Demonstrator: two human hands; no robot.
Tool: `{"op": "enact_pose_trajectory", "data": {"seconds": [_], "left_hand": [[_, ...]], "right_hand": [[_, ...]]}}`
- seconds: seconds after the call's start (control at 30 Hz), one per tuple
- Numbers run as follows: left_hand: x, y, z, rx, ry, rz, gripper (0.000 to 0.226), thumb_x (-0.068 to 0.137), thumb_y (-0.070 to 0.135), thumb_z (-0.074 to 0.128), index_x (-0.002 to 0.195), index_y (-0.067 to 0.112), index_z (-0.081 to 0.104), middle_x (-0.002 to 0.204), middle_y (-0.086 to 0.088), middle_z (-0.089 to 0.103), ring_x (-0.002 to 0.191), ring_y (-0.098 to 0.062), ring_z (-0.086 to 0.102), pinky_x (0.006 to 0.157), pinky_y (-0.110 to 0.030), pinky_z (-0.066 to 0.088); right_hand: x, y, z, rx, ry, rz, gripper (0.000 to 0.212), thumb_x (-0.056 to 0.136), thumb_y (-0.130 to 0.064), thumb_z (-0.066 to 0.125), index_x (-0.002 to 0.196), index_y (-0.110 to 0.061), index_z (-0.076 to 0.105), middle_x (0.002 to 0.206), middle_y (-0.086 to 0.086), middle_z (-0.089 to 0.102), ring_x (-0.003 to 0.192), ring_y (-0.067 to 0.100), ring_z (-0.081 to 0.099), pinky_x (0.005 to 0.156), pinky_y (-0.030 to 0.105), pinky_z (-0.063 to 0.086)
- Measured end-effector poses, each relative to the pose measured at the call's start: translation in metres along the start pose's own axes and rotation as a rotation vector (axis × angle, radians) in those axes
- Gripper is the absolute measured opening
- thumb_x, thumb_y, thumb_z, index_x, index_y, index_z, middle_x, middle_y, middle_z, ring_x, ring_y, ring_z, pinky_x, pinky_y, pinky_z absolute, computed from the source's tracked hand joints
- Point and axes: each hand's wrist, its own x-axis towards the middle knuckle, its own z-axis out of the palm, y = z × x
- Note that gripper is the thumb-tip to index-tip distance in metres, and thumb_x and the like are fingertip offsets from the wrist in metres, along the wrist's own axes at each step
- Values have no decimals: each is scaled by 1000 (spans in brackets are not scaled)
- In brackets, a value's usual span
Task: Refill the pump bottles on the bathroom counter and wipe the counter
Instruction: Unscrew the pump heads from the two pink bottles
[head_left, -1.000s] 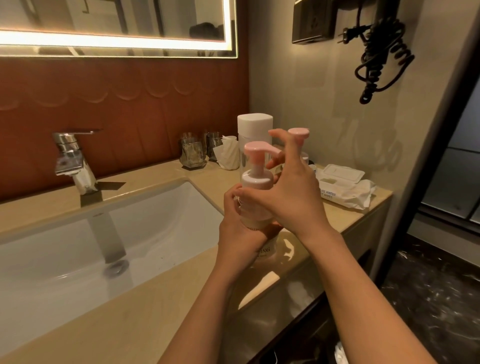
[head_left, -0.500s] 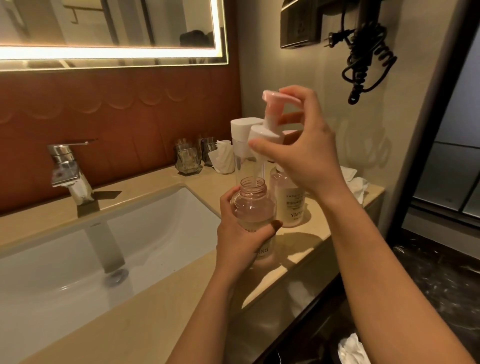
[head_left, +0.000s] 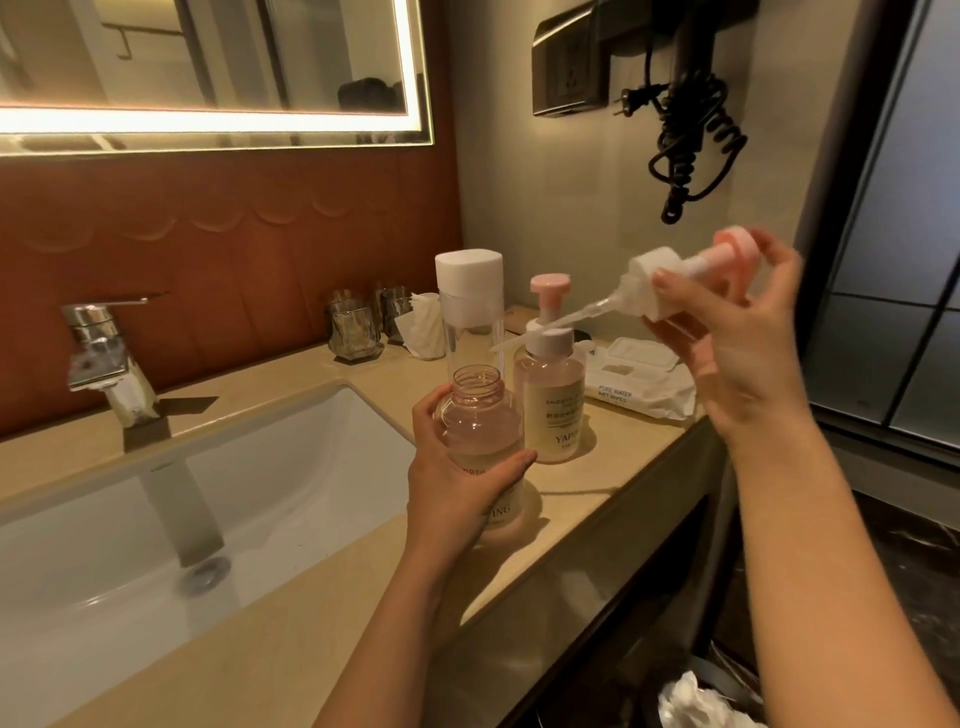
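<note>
Head view: the left grip (head_left: 460, 493) wraps around the open clear pink-tinted plastic bottle (head_left: 480, 415), which stands on the beige stone tabletop (head_left: 613, 499). The right grip (head_left: 737, 358) pinches the white-and-pink pump head (head_left: 649, 291), held aloft to the right with its tube tilted. Residue may drip from the tube onto the tabletop, and a nudge could tip the uncapped bottle.

You hold a clear, smooth plastic bottle (head_left: 482, 415) and a matt white-and-pink plastic pump (head_left: 652, 291). The counter (head_left: 322, 613) looks like polished beige stone, glossy along its front edge. The faucet (head_left: 104, 353) is mirror-bright metal; the sink (head_left: 291, 467) glossy white ceramic.
</note>
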Motion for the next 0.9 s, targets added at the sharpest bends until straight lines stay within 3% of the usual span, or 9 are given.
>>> {"op": "enact_pose_trajectory", "data": {"seconds": [0.1, 0.2, 0.27, 0.33, 0.47, 0.57, 0.63, 0.73, 0.9], "left_hand": [[1, -1, 2, -3, 4, 9, 86, 56, 36, 86, 115, 53, 27, 112, 37, 41, 98, 24, 46, 78, 0, 39], [1, -1, 2, -4, 5, 12, 85, 52, 41, 84, 115, 52, 27, 112, 37, 40, 97, 27, 44, 76, 3, 38], [1, -1, 2, -6, 5, 21, 85, 55, 36, 85, 115, 52, 28, 112, 37, 40, 97, 28, 44, 76, 4, 37], [1, -2, 2, -3, 10, 23, 87, 54, 37, 85, 118, 51, 26, 113, 37, 39, 96, 29, 44, 76, 5, 37], [1, 0, 2, 10, 13, 24, 90, 53, 40, 83, 121, 47, 25, 111, 38, 38, 95, 31, 42, 76, 6, 36], [1, 0, 2, 14, 14, 25, 86, 56, 33, 86, 116, 50, 26, 111, 37, 40, 96, 30, 43, 77, 5, 37], [1, 1, 2, 13, 18, 17, 86, 52, 40, 83, 116, 52, 27, 112, 37, 41, 99, 27, 44, 78, 4, 37], [0, 3, 2, 13, 28, 1, 86, 48, 47, 80, 115, 53, 27, 111, 38, 42, 99, 28, 44, 78, 4, 38], [0, 3, 2, 26, 30, 2, 89, 50, 45, 81, 120, 49, 25, 112, 37, 40, 98, 28, 43, 79, 5, 37]], "right_hand": [[-8, 14, -32, 157, 103, 55, 76, 68, -12, 72, 133, -31, 38, 135, 2, 43, 112, 23, 58, 84, 36, 55], [-16, 37, -58, 247, 345, 40, 68, 70, -18, 73, 129, -23, 39, 125, 4, 48, 115, 25, 55, 86, 34, 54], [-18, 58, -68, 235, 514, -7, 57, 78, -14, 72, 121, -22, 36, 119, 2, 46, 112, 23, 55, 84, 33, 54], [-19, 79, -69, 131, 569, 7, 54, 81, -14, 72, 118, -26, 34, 124, 5, 43, 110, 20, 55, 85, 34, 54], [-14, 112, -59, -156, 465, 40, 61, 80, -20, 73, 123, -27, 31, 133, 5, 41, 107, 15, 56, 93, 43, 51], [-8, 128, -47, -315, 312, 18, 61, 84, -17, 69, 126, -24, 26, 139, 4, 32, 113, 17, 52, 88, 22, 48], [-3, 139, -42, -415, 200, 0, 60, 86, -19, 66, 128, -27, 24, 137, 1, 28, 119, 21, 45, 81, 12, 42], [3, 151, -38, -581, 88, -36, 41, 92, -26, 56, 120, -38, 27, 133, 6, 36, 114, 27, 48, 83, 29, 48], [10, 154, -36, -829, 23, -85, 23, 95, -24, 51, 115, -14, 44, 109, 8, 55, 96, 21, 54, 70, 20, 38]]}}
